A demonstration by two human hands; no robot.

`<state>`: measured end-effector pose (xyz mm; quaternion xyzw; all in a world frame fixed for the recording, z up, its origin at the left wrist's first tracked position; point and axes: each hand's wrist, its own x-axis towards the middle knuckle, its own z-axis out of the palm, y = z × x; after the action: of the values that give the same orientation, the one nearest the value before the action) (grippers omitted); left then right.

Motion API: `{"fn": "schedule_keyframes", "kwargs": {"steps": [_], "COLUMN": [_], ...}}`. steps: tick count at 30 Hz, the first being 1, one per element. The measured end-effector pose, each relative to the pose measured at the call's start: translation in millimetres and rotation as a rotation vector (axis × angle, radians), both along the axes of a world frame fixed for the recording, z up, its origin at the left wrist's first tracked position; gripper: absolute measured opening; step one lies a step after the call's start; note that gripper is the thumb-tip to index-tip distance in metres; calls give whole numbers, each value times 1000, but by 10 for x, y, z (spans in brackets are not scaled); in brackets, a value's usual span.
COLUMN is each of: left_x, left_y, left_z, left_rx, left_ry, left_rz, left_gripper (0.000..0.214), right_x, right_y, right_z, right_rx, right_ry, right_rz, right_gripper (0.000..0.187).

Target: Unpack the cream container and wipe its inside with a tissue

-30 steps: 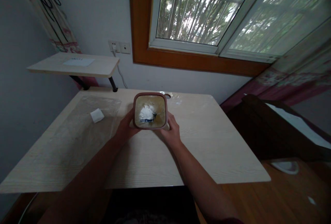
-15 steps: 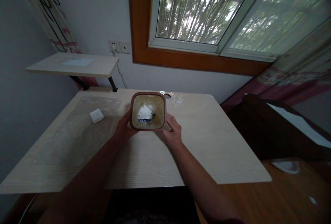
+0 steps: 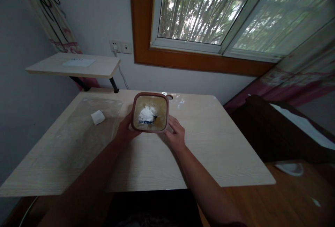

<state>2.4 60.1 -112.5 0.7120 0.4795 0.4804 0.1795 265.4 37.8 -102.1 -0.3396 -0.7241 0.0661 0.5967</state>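
Between my two hands, over the middle of the table, is a squarish open-topped container with a brown rim (image 3: 168,114). Its inside looks yellowish, and a crumpled white piece with dark blue marks (image 3: 147,114) lies in it; what that is I cannot make out. My left hand (image 3: 127,129) grips the container's left side, its fingers partly behind the wall. On the right side, my right hand (image 3: 176,132) presses with curved fingers. Whether the container's base touches the table is hidden.
A clear plastic sheet (image 3: 78,136) covers the left part of the wooden table (image 3: 222,150), with a small white square (image 3: 98,117) on it. At the back left stands a raised shelf (image 3: 52,65) bearing a white paper (image 3: 79,62). The window (image 3: 199,14) is behind.
The container and my right hand have shifted very slightly to the right. My grip on both sides looks the same.
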Motion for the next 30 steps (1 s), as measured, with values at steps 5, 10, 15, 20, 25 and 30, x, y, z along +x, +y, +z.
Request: {"fn": "schedule_keyframes", "kwargs": {"steps": [5,10,15,20,25,30], "left_x": [9,28,33,38,54,79], "left_y": [-23,-44,-43,-57,-41,-17], "left_z": [57,107,95,139,130,100], "left_rx": [-5,-12,-30,-83,-101,-110], "left_ry": [3,-14,-30,-24,-18,-17], "left_rz": [-16,-59,-80,-109,-135,-117], "left_gripper": [89,81,79,73,70,71], "right_x": [1,-11,-17,-2,13,23], "right_y": [-2,-4,-8,-16,-14,-6], "right_z": [-9,35,87,104,106,82], "right_rx": [-47,-95,-145,-206,-226,-253], "right_ry": [5,48,72,84,95,84], "right_rz": [-26,-37,-52,-58,-42,-26], "right_gripper": [44,43,43,40,40,42]}}
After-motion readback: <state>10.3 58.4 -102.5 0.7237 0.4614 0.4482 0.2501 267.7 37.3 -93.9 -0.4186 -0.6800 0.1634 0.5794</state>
